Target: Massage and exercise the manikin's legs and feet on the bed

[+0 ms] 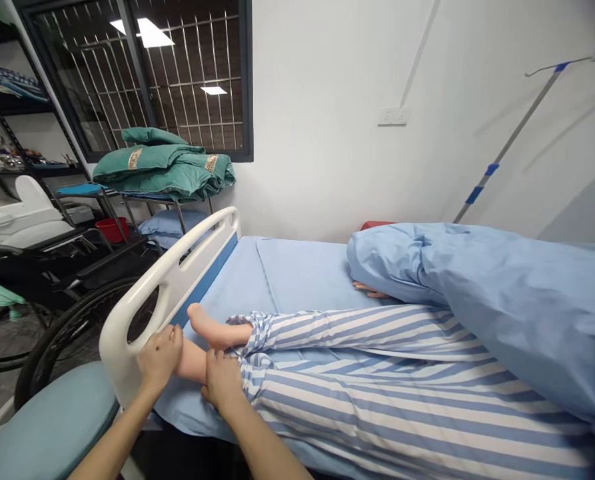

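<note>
A figure in blue-and-white striped trousers lies on a hospital bed, its upper body under a light blue quilt. Its two bare feet point toward the white footboard. My left hand is wrapped round the nearer foot at the toes. My right hand grips the same leg at the ankle, by the trouser cuff. The farther foot lies free just beyond my hands.
A wheelchair stands left of the bed, with a blue padded seat near me. Folded green quilts lie on a rack under a barred window. An IV pole leans by the wall at right.
</note>
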`<state>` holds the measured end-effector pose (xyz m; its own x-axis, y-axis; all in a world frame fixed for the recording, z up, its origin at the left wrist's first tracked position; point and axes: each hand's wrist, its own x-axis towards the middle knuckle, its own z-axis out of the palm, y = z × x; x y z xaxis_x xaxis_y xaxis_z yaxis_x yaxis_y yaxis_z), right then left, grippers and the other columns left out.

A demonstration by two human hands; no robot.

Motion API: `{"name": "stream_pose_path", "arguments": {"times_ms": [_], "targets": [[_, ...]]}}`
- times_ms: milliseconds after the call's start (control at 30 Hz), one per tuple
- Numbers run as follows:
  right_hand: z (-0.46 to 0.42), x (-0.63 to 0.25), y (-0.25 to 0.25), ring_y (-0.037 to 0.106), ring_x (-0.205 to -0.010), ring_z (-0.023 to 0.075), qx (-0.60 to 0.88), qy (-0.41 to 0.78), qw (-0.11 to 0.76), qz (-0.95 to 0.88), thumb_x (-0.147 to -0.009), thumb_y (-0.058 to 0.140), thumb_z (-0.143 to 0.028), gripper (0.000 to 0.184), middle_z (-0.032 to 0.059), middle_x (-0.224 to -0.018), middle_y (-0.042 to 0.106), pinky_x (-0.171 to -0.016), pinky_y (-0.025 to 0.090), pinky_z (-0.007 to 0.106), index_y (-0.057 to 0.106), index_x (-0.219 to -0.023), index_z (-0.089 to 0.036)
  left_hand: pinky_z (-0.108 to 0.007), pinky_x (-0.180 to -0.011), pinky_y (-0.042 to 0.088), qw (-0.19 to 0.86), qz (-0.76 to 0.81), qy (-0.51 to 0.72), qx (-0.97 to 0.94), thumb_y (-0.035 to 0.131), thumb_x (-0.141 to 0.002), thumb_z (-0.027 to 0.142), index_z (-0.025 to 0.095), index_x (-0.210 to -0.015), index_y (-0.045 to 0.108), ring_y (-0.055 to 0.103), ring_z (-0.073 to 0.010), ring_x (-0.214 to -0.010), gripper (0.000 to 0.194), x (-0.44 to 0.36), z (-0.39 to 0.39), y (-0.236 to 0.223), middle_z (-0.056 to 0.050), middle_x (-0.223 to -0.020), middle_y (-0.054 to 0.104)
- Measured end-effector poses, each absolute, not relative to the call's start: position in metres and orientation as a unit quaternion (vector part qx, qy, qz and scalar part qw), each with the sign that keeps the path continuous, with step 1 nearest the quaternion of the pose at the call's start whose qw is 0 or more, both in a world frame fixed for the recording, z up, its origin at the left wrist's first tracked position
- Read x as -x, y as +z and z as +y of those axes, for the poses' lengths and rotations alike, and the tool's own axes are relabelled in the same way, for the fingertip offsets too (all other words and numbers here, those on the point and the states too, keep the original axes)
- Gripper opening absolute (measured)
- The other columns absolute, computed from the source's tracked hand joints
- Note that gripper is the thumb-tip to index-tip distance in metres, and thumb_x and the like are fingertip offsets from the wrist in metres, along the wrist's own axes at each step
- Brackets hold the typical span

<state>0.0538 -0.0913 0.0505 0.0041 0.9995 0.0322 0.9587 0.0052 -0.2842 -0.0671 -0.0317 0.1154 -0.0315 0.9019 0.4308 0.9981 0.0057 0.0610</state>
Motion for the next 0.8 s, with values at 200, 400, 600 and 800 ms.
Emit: {"name": "stream_pose_path", "arguments": {"times_ms": [200, 400, 600, 800], "targets": [[-0.095, -0.054, 0.057, 0.058, -0.086, 0.0279, 0.698, 0.088, 0.106, -0.703, -0.058, 0.074, -0.035, 0.066, 0.0136, -0.101, 0.058, -0.072, 0.046, 0.036, 0.046, -0.114, -0.016, -0.032, -0.08, 0.04, 0.12, -0.628, -0.267, 0.721, 0.027, -0.088, 0.039, 0.016, -0.091, 0.06, 0.055, -0.0236, -0.091, 0.04, 0.07, -0.037, 0.099, -0.012, -0.091, 0.064], [-0.096, -0.053, 0.052, 0.058, -0.085, 0.0279, 0.697, 0.074, 0.108, -0.705, -0.058, 0.074, -0.035, 0.067, 0.0133, -0.101, 0.058, -0.071, 0.046, 0.036, 0.045, -0.116, -0.016, -0.027, -0.083, 0.041, 0.048, -0.604, -0.351, 0.714, 0.029, -0.089, 0.039, 0.016, -0.101, 0.053, 0.057, -0.0192, -0.094, 0.036, 0.076, -0.04, 0.09, -0.01, -0.1, 0.062], [-0.094, -0.052, 0.049, 0.058, -0.084, 0.0288, 0.697, 0.075, 0.11, -0.704, -0.056, 0.074, -0.034, 0.067, 0.0135, -0.1, 0.058, -0.071, 0.046, 0.037, 0.046, -0.114, -0.017, -0.032, -0.061, 0.042, 0.131, -0.611, -0.108, 0.773, 0.027, -0.089, 0.034, 0.016, -0.089, 0.059, 0.063, -0.0246, -0.071, 0.037, 0.082, -0.037, 0.117, -0.011, -0.08, 0.067], [-0.094, -0.051, 0.046, 0.059, -0.084, 0.0283, 0.699, 0.071, 0.108, -0.703, -0.056, 0.074, -0.033, 0.063, 0.0133, -0.099, 0.058, -0.071, 0.046, 0.036, 0.047, -0.111, -0.016, -0.039, -0.063, 0.044, 0.129, -0.53, 0.049, 0.836, 0.03, -0.082, 0.01, 0.01, -0.079, 0.067, 0.064, -0.0299, -0.075, 0.037, 0.071, -0.019, 0.14, -0.018, -0.077, 0.067]]}}
